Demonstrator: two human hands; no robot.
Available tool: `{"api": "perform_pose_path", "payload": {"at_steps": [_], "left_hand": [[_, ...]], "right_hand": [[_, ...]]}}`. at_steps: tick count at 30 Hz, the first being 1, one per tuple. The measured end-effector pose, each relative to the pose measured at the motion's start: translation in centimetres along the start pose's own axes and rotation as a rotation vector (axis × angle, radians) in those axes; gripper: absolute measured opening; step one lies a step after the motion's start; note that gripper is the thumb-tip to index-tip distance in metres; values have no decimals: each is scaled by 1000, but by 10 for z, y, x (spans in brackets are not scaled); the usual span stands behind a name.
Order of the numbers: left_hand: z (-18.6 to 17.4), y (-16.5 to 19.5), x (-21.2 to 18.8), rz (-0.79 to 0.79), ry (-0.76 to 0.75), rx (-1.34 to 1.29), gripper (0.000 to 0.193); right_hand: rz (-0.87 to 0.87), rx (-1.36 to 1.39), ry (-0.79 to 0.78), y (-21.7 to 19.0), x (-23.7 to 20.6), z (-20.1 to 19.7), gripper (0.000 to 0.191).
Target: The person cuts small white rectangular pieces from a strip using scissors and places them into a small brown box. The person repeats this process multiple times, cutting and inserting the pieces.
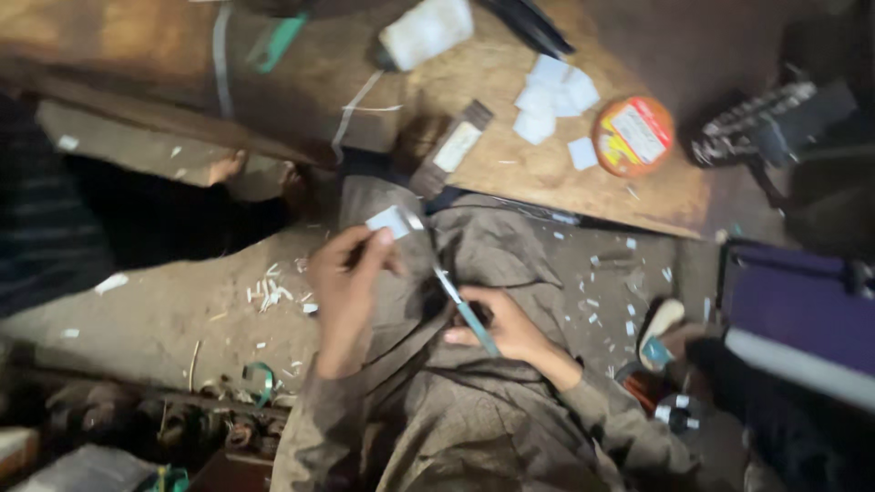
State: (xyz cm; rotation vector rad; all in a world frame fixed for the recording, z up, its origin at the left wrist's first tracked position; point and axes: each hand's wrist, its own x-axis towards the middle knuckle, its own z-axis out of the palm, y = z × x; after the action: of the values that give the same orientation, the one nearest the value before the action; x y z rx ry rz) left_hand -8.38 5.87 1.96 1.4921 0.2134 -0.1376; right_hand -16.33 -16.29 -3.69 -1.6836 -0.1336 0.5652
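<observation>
Grey-brown cloth of the person's own clothing [474, 410] fills the near ground at six o'clock, with both sleeves rising out of it. From there the left hand [351, 273] lifts toward eleven o'clock, its fingers pinched shut on a small white paper slip [390, 220] held up above the lap. Just beside it at three o'clock, the right hand [506, 330] is curled closed around a thin teal-handled tool [465, 310], a blade or pen, I cannot tell which; the tool slants up toward eleven o'clock so its tip sits close under the slip, though whether it touches is too blurred to say.

On the dusty floor [164, 319] at nine o'clock from the hands lies a scatter of white paper trimmings [273, 292], and more of them [611, 301] dot the floor at three o'clock.

Farther off, at twelve o'clock, a low wooden bench [510, 164] carries the rest. A dark comb-like strip with a pale centre [453, 148] hangs at its near edge, right above the slip. Toward one o'clock sits a heap of white paper squares [551, 96], and beyond it at two o'clock a round orange tin lid [633, 137]. A white plastic bottle [424, 32] lies on its side at the far edge.
</observation>
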Motion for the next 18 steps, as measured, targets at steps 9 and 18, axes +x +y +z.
{"api": "perform_pose_path", "payload": {"at_steps": [9, 18], "left_hand": [[9, -8, 8, 4, -60, -248, 9], [15, -4, 4, 32, -69, -222, 9]], "right_hand": [[-6, -76, 95, -8, 0, 2, 26], [-76, -142, 215, -12, 2, 11, 28]]}}
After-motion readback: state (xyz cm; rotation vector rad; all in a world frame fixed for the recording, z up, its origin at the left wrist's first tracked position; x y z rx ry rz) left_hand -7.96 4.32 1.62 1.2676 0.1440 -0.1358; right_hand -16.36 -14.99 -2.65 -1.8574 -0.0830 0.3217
